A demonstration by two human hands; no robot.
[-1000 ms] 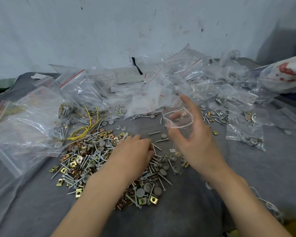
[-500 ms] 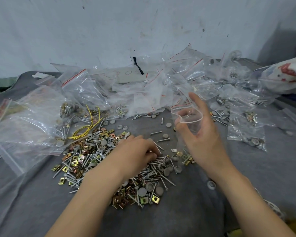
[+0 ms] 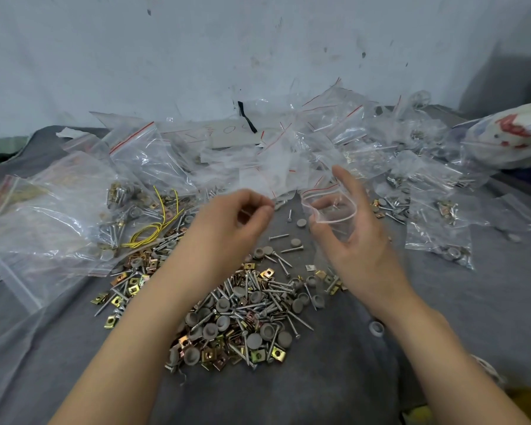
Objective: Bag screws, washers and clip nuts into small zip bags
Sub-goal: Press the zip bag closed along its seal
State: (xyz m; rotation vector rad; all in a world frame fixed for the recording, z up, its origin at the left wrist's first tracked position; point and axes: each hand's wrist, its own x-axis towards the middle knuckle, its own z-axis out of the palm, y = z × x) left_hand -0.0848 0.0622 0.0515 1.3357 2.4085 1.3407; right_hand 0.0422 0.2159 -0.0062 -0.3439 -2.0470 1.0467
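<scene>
Right fingers (image 3: 348, 185) hold zip bag (image 3: 339, 223) rim wide open.

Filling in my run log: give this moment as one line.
left hand: fingertips pinched above hardware pile, contents unclear | right hand: holds small zip bag, mouth open

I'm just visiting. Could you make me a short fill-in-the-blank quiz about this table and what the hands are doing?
The right hand holds a small zip bag with its mouth ____.
The cloth under the hardware pile is ____.
The bent wire beside the pile is ____.
Missing words: open; grey; yellow.
</scene>
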